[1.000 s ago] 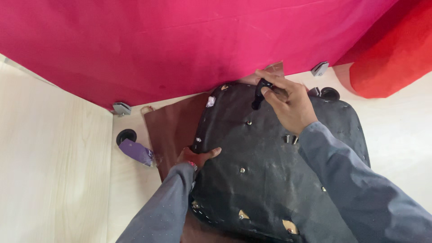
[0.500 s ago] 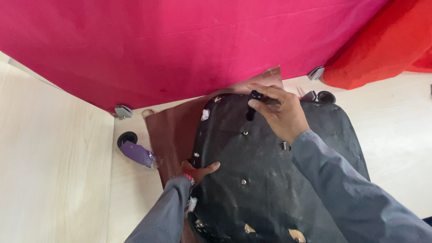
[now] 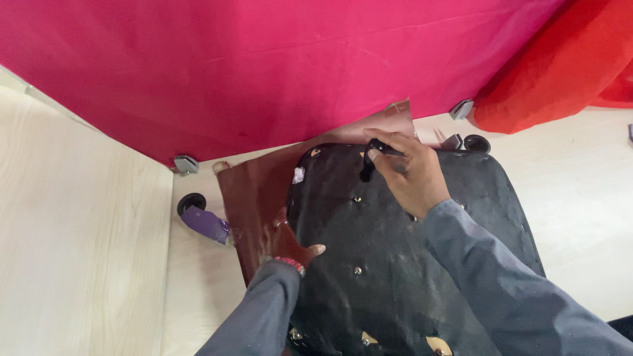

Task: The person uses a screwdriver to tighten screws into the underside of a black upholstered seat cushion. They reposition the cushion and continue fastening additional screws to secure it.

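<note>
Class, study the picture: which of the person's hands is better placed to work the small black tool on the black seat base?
Right. The right hand already grips the black tool on the black seat base; the left hand only presses its left edge beside the brown cover.

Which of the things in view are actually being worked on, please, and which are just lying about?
In hand:
black seat panel, steadied by the left hand
small black tool, gripped by the right hand
brown sheet beneath the panel

Lying about:
purple object
pink cloth
red cloth
</note>
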